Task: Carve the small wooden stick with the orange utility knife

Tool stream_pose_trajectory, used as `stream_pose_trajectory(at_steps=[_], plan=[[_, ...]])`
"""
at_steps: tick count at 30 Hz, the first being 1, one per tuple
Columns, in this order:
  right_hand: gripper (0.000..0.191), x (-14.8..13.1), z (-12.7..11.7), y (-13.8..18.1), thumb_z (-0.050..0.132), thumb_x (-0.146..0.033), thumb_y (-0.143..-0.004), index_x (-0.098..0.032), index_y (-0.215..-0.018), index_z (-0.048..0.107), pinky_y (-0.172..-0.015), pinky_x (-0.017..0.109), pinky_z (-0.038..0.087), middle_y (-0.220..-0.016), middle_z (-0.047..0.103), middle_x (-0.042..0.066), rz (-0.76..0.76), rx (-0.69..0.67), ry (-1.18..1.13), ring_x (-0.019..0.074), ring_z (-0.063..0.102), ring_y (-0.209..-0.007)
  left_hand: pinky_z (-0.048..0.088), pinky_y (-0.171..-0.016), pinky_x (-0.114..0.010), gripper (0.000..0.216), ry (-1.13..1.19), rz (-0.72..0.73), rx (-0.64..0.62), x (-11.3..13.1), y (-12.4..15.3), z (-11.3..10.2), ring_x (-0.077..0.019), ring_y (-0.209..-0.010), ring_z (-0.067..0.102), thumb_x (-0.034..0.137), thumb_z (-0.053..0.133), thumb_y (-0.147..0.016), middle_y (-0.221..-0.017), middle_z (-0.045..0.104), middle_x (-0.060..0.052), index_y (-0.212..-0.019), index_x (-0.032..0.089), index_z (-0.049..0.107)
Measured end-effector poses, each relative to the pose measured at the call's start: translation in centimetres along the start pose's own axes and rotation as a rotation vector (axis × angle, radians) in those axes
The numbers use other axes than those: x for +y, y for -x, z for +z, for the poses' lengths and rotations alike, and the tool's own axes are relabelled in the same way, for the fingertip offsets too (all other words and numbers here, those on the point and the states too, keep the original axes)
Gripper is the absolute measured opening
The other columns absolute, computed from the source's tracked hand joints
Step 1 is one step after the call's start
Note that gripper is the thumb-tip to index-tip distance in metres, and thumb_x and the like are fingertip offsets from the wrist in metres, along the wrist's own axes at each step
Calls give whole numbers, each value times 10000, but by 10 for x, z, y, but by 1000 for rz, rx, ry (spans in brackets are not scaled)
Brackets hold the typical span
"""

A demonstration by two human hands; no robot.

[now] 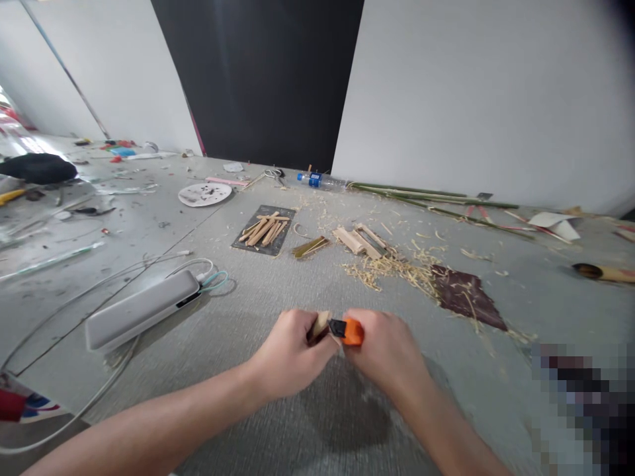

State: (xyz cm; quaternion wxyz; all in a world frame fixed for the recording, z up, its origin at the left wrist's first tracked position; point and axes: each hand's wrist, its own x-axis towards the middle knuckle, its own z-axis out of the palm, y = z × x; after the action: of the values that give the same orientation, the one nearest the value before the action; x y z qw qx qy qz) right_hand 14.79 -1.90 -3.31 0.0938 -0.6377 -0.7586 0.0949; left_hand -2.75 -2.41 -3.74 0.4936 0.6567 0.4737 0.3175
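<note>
At lower centre of the frame, the left hand (pixel 288 354) closes around a bamboo piece (pixel 320 324), steadying it so the right hand (pixel 384 354), clamped on an orange knife (pixel 350 330), meets its end above the surface (pixel 258 291).

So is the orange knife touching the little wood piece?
Touching. The head view shows the orange knife in the right hand, its dark tip meeting the wood piece held by the left hand, with no gap showing.

two hands (pixel 292 354), one knife (pixel 347 329), one bottle (pixel 317 179), one plate (pixel 204 194).
</note>
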Motion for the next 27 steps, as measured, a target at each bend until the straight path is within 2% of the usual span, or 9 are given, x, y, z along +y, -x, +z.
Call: stream_pose_trajectory(at_steps=[3,5,7,10,12,15,18,22,27], plan=[[161,1,1,-3,570,-247,-803,-229,-643,573,-539,296,183,-584,586,25,125,49,39,141,402,-509,166,-503,-275,357,7,-20,-31,3,8,9,-91,-567,214,224,511,-882,-590,221,67,-613,211,277],[194,9,-1,-7,552,-284,-847,-226,-675,621,-535,302,192,-581,596,52,248,110,59,156,436,-487,173,-504,-277,376,27,25,-168,6,14,16,-90,-561,209,222,521,-884,-575,227,68,-597,206,279],[213,20,-5,-12,537,-297,-873,-210,-714,647,-544,310,203,-615,618,86,302,172,74,173,478,-506,172,-507,-278,392,38,77,-276,8,16,19,-94,-568,184,204,554,-862,-574,209,72,-598,204,265],[255,30,-11,-13,525,-321,-891,-213,-683,626,-543,309,224,-606,608,80,325,223,60,172,470,-504,153,-526,-278,394,78,49,-129,5,7,12,-97,-587,192,218,604,-824,-590,211,72,-607,205,275],[235,28,-13,-11,536,-308,-875,-226,-663,596,-539,303,230,-580,579,51,308,219,13,158,414,-491,165,-530,-257,332,270,-43,-1,0,-3,1,-95,-594,228,231,641,-788,-606,262,71,-621,197,356],[179,19,-11,-7,535,-251,-835,-237,-656,538,-533,290,215,-565,530,8,249,140,-66,142,320,-504,239,-495,-235,156,410,-135,-2,-6,-15,-11,-98,-521,318,313,487,-861,-602,352,64,-759,196,484],[175,11,-8,-5,511,-228,-821,-239,-650,477,-532,279,203,-566,495,-13,223,79,-87,137,269,-522,361,-514,-244,254,490,-164,16,-7,-16,-15,-116,-519,444,359,353,-915,-643,468,27,-848,186,527],[182,11,-6,-4,500,-243,-825,-245,-649,456,-524,278,210,-553,478,-18,256,90,-96,141,271,-514,477,-658,-280,346,599,-211,37,-4,-12,-14,-166,-663,623,422,431,-955,-711,630,-46,-1048,149,624],[186,13,-5,-2,524,-257,-817,-248,-646,451,-517,284,214,-544,484,-17,226,118,-125,141,283,-500,498,-685,-273,352,619,-208,63,2,-11,-12,-153,-683,649,393,568,-944,-762,625,-29,-1186,143,617]])
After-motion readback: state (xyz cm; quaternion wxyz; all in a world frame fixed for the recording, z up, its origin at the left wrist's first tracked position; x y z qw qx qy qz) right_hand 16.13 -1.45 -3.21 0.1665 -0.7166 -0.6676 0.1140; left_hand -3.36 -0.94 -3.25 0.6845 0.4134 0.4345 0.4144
